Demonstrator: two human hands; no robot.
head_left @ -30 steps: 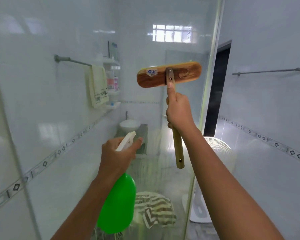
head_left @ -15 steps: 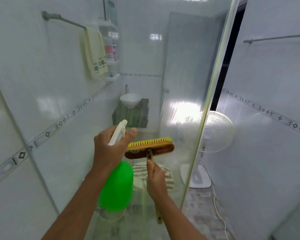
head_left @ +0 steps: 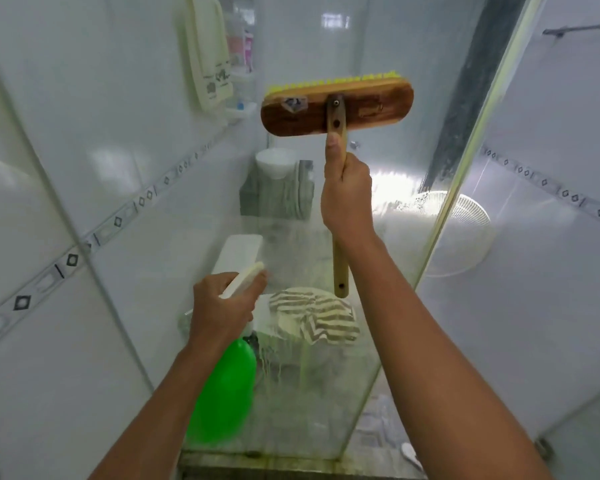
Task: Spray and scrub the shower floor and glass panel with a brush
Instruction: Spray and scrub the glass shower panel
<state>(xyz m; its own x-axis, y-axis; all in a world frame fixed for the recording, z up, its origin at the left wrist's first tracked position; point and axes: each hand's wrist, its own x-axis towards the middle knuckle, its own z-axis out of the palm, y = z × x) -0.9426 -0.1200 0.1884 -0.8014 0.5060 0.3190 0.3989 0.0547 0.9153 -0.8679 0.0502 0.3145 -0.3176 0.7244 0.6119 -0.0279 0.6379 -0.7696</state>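
My right hand point(head_left: 347, 195) grips the wooden handle of a scrub brush point(head_left: 336, 107), thumb pointing up the shaft. The brush head, brown wood with yellow bristles, lies flat against the glass panel point(head_left: 388, 306) high up. My left hand point(head_left: 222, 306) holds a green spray bottle point(head_left: 224, 393) by its white trigger head, nozzle facing the glass lower left of the brush. Greenish liquid streaks run down the glass below the bottle's nozzle.
Behind the glass stand a toilet with a striped cloth on its lid point(head_left: 316, 315), a small white sink point(head_left: 274, 162) and a towel point(head_left: 208, 53) on a rail. A white fan point(head_left: 465, 233) stands right of the glass edge point(head_left: 465, 161). Tiled walls close both sides.
The brush went from high on the glass down low beside the spray bottle, and is now back up high. The left hand with the bottle stayed low.
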